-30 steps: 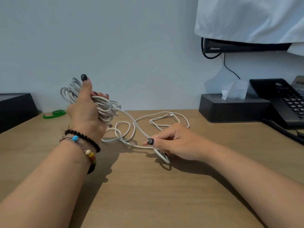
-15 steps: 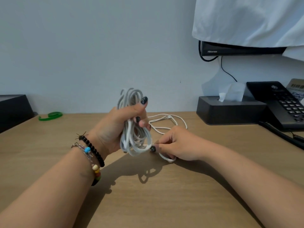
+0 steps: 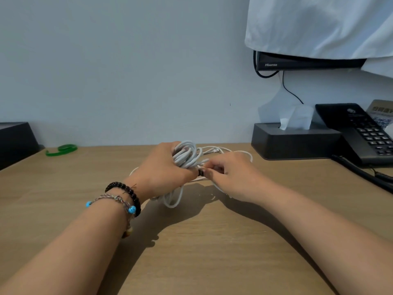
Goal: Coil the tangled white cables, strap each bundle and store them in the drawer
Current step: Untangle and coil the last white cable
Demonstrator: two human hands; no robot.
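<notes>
White cable bundle [image 3: 187, 155] is sitting in the left hand [image 3: 161, 173], fingers curling round the coils, low over mid-table. Right hand [image 3: 231, 177] is pinching a strand just beside the left thumb, fingers bent in tight. Loose loops are hanging below the left hand and trailing behind the right onto the wooden table [image 3: 202, 241]. Green strap [image 3: 61, 149] is lying far left by the wall, near a black box [image 3: 14, 141]. Tissue box [image 3: 295, 141] and phone [image 3: 361, 133] are crowding the right edge; near table is giving room.
</notes>
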